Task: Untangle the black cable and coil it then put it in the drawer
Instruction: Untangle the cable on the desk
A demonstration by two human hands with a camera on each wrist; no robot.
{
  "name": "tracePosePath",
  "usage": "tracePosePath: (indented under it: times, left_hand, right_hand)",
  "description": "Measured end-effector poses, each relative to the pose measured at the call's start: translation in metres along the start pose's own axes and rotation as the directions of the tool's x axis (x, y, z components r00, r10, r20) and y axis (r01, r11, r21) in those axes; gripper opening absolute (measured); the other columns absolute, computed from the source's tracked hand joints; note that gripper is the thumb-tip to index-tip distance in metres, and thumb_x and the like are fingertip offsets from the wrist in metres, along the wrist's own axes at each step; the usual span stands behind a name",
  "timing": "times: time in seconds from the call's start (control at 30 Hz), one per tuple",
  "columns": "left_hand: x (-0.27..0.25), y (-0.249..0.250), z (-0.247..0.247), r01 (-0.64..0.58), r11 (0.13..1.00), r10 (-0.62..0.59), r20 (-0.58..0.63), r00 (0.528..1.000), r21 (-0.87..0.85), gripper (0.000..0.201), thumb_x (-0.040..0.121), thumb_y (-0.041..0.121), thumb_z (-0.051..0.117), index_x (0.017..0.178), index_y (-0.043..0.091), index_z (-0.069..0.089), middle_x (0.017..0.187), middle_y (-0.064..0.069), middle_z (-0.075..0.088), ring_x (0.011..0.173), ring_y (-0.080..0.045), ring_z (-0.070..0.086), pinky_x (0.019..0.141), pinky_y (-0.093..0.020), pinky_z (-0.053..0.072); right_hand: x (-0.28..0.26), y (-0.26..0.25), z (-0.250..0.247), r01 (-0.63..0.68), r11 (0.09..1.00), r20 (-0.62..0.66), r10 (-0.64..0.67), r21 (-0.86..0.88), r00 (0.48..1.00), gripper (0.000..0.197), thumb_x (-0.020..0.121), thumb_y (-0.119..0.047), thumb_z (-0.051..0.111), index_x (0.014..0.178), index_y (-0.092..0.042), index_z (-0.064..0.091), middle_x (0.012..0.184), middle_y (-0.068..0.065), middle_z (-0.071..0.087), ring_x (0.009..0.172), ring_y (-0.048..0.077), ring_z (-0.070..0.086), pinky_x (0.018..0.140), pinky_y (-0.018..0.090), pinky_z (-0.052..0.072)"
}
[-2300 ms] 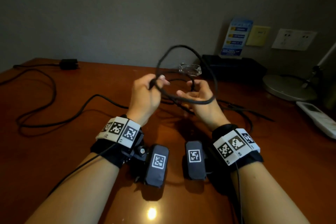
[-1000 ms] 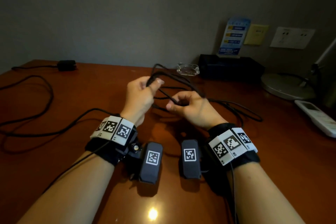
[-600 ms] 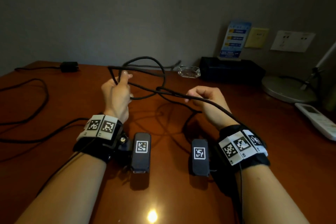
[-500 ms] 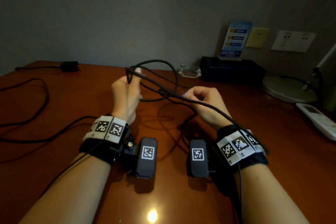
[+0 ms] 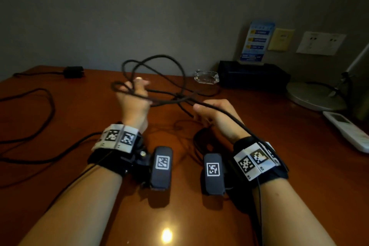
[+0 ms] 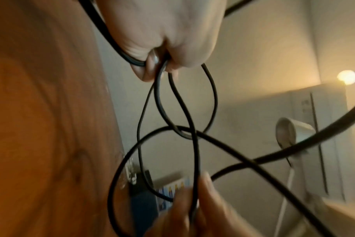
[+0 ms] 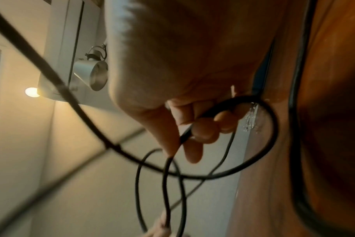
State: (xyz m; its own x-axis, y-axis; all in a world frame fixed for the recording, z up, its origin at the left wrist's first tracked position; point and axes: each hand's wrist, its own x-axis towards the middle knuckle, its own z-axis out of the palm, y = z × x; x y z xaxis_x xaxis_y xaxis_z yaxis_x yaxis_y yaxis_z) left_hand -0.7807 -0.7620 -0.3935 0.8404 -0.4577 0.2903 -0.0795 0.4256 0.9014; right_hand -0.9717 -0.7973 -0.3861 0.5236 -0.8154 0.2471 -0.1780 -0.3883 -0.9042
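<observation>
Both hands up over the table, glossy reddish-brown wood, grain visible, lamp glare on the near edge.

Left hand: fingers curled tight round a bunch of black cable strands. Left wrist view shows several strands coming out of the fist, thin round matte rubber jacket.

Right hand: fingers curled, thumb and fingertips pinching one cable strand. Right wrist view confirms it: strand runs between thumb and bent fingers, then curves out in a round loop.

Cable state: held in the air between the two hands, still tangled. Tall open loop rises above the left hand, strands cross in a knot-like cluster between the hands. One length runs back over the right wrist; the far end trails across the table on the left side to a small black boxy adapter by the wall.

Rest of the table, back right:
- clear glass ashtray, faceted
- black rectangular box with a blue printed card standing on it
- lamp base, flat round, dull metal
- white remote, elongated plastic

Drawer not in view.
</observation>
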Motion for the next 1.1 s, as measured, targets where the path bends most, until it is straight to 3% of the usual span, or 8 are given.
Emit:
tracePosePath:
  times: [0.17, 0.33, 0.43, 0.57, 0.7, 0.83, 0.97, 1.1]
  left_hand:
    - [0.003, -0.007, -0.012, 0.041, 0.999, -0.041, 0.017, 0.999, 0.032, 0.032, 0.098, 0.026, 0.053, 0.072, 0.01, 0.062, 0.043, 0.006, 0.045, 0.033, -0.006, 0.041, 0.04, -0.02, 0.031]
    - [-0.043, 0.003, 0.02, -0.049, 0.996, 0.014, 0.402, 0.915, 0.077, 0.042, 0.098, 0.017, 0.055, 0.056, 0.022, 0.057, 0.039, 0.01, 0.044, 0.039, -0.005, 0.039, 0.044, -0.022, 0.033]
    - [-0.048, 0.001, 0.026, -0.086, 0.993, 0.037, 0.472, 0.881, 0.082, 0.034, 0.097, 0.02, 0.055, 0.071, 0.0, 0.064, 0.046, 0.009, 0.049, 0.046, -0.008, 0.046, 0.049, -0.025, 0.04]
    - [-0.035, 0.0, 0.02, -0.078, 0.993, 0.049, 0.298, 0.953, 0.085, 0.024, 0.096, 0.021, 0.055, 0.081, 0.004, 0.066, 0.053, 0.0, 0.051, 0.047, -0.012, 0.046, 0.047, -0.022, 0.037]
    - [-0.013, -0.004, 0.004, -0.052, 0.997, 0.048, 0.06, 0.997, 0.063, 0.032, 0.097, 0.025, 0.05, 0.068, 0.02, 0.064, 0.051, 0.003, 0.048, 0.043, -0.008, 0.045, 0.048, -0.024, 0.035]
    - [-0.009, -0.002, 0.0, -0.045, 0.998, 0.046, -0.006, 0.999, 0.041, 0.033, 0.099, 0.024, 0.048, 0.071, 0.02, 0.065, 0.04, 0.01, 0.046, 0.039, -0.008, 0.043, 0.046, -0.023, 0.035]
    - [-0.025, 0.0, 0.007, -0.003, 1.0, -0.003, 0.196, 0.981, 0.031, 0.031, 0.1, 0.025, 0.051, 0.076, 0.012, 0.066, 0.048, 0.002, 0.045, 0.04, -0.008, 0.041, 0.045, -0.022, 0.034]
    - [-0.056, -0.001, 0.024, -0.067, 0.996, 0.03, 0.466, 0.884, 0.065, 0.036, 0.098, 0.014, 0.055, 0.062, 0.016, 0.051, 0.043, 0.01, 0.05, 0.043, -0.002, 0.046, 0.047, -0.023, 0.04]
  right_hand:
    - [-0.002, -0.004, 0.0, 0.055, 0.998, 0.018, -0.056, 0.012, 0.998, 0.026, 0.095, -0.012, 0.056, 0.073, -0.009, 0.068, 0.056, -0.01, 0.055, 0.055, 0.006, 0.045, 0.059, 0.022, 0.035]
    - [0.0, -0.003, 0.007, 0.074, 0.993, 0.015, -0.073, -0.09, 0.997, 0.024, 0.097, -0.023, 0.057, 0.079, -0.017, 0.071, 0.054, -0.006, 0.058, 0.048, -0.002, 0.05, 0.056, 0.013, 0.039]
    - [-0.001, -0.003, 0.01, 0.073, 0.997, 0.028, -0.072, -0.027, 0.997, 0.021, 0.096, -0.02, 0.058, 0.081, -0.017, 0.072, 0.056, -0.001, 0.063, 0.047, -0.001, 0.051, 0.052, 0.014, 0.038]
    - [-0.005, -0.008, 0.007, 0.026, 0.996, 0.044, -0.03, 0.086, 0.999, 0.019, 0.093, -0.012, 0.061, 0.089, 0.004, 0.071, 0.06, 0.009, 0.059, 0.049, 0.008, 0.052, 0.048, 0.014, 0.038]
    - [0.001, -0.005, 0.004, -0.07, 0.99, 0.007, 0.07, 0.123, 0.998, 0.018, 0.072, -0.017, 0.059, 0.063, -0.016, 0.075, 0.072, 0.006, 0.069, 0.065, 0.019, 0.056, 0.064, 0.034, 0.042]
    - [0.0, -0.005, 0.0, -0.044, 0.998, 0.035, 0.042, 0.041, 0.999, 0.023, 0.069, -0.023, 0.053, 0.066, -0.021, 0.075, 0.079, 0.003, 0.073, 0.076, 0.018, 0.061, 0.075, 0.04, 0.044]
    - [-0.002, -0.006, 0.006, 0.028, 0.999, 0.016, -0.028, 0.03, 0.999, 0.027, 0.091, -0.009, 0.057, 0.073, -0.021, 0.073, 0.076, 0.015, 0.068, 0.067, 0.014, 0.056, 0.064, 0.024, 0.043]
    - [0.002, -0.003, 0.013, 0.038, 0.999, -0.04, -0.036, 0.038, 0.999, 0.017, 0.094, -0.007, 0.059, 0.088, -0.016, 0.072, 0.07, 0.001, 0.068, 0.067, 0.016, 0.062, 0.058, 0.026, 0.051]
